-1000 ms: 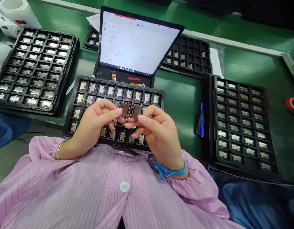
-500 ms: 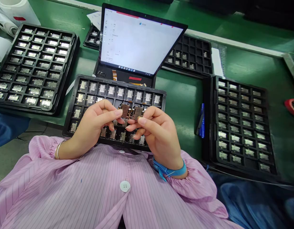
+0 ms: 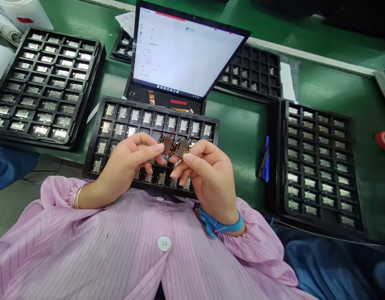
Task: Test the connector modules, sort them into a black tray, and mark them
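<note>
My left hand pinches a small circuit board between thumb and fingers. My right hand holds a second small board by its lower right edge. The two boards are side by side, close together, above a black tray whose pockets hold similar boards with silvery parts. Both hands cover part of the tray's middle and lower rows. Whether the two boards touch, I cannot tell.
Behind the tray stands an open laptop. Stacked trays of parts lie at the left and right. A partly filled tray sits behind, a blue pen lies right, and red tape is at the far right.
The view has shifted slightly. Both hands still hold the boards in nearly the same place, with the boards' tilt slightly changed.
</note>
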### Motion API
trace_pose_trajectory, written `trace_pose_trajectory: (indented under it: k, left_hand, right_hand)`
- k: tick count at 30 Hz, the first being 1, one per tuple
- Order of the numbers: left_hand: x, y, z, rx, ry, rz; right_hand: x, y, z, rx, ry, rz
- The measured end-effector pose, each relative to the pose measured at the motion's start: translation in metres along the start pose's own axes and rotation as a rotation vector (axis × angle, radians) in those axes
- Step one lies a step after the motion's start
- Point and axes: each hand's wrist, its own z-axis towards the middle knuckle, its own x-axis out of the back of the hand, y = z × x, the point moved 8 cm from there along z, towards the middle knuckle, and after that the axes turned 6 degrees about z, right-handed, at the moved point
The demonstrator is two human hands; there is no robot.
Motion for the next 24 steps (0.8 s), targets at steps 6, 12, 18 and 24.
trace_pose_trajectory:
  k: [6, 12, 18, 24]
  left_hand:
    - [-0.001, -0.002, 0.0, 0.012, -0.025, -0.049]
    - [0.001, -0.006, 0.001, 0.043, -0.01, -0.078]
    - [0.006, -0.009, 0.005, 0.036, 0.02, -0.013]
    - [0.014, -0.007, 0.007, -0.046, 0.05, 0.115]
  right_hand:
    - [0.004, 0.002, 0.002, 0.014, 0.054, -0.066]
    - [0.005, 0.003, 0.003, 0.005, 0.054, -0.063]
    - [0.008, 0.008, 0.006, -0.021, 0.064, -0.089]
    - [0.005, 0.01, 0.009, -0.009, 0.074, -0.142]
